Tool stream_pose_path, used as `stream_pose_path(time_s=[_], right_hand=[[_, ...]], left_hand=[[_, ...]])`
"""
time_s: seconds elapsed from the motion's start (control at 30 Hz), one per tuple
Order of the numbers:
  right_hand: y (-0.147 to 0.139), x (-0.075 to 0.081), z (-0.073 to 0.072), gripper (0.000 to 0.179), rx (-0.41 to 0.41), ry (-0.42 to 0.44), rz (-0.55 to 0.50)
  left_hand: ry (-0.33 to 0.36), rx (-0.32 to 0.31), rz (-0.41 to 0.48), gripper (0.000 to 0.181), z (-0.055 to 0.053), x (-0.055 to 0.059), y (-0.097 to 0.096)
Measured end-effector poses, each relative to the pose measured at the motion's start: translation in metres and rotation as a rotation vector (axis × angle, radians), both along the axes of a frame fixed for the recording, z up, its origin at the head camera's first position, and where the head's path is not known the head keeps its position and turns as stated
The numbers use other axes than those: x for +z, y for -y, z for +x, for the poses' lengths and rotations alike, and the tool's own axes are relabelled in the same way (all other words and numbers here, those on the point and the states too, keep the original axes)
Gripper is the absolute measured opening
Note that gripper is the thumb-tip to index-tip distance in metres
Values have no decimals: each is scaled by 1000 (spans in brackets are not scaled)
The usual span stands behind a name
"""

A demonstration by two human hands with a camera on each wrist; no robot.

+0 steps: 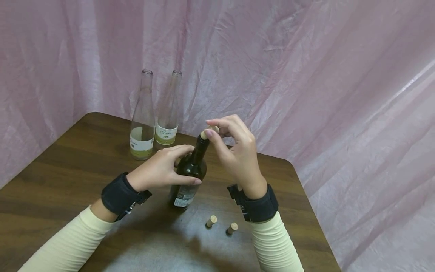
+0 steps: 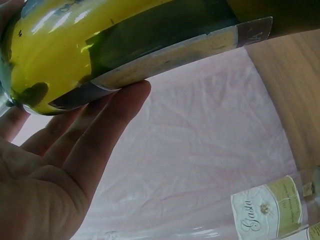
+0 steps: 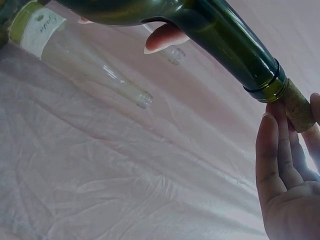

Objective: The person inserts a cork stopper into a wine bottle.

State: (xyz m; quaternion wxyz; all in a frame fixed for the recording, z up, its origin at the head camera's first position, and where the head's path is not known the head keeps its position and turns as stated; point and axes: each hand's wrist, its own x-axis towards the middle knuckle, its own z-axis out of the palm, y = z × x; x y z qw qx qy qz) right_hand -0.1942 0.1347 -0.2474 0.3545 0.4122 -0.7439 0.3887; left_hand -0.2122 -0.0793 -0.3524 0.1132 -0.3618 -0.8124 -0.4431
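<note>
A dark green wine bottle stands on the wooden table, tilted a little to the right. My left hand grips it round the upper body, thumb on the near side and fingers behind. At the bottle's mouth, my right hand pinches a cork between thumb and fingers. One end of this cork meets the rim in the right wrist view; how far it sits inside is hard to tell. The left wrist view shows the bottle's label above the left fingers.
Two more corks, a left one and a right one, stand on the table in front of the bottle. Behind at the left are two clear glass bottles, one nearer and one farther. Pink curtains hang behind the table.
</note>
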Motion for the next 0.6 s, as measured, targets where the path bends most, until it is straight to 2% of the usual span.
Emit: stream_pose_path(time_s=[0.2, 0.6], right_hand=[[-1, -2, -2, 25, 6, 11, 11], [-5, -4, -8, 27, -5, 35, 49]], left_hand=[[22, 1, -14, 75, -1, -3, -2], [17, 0, -14, 75, -4, -5, -5]])
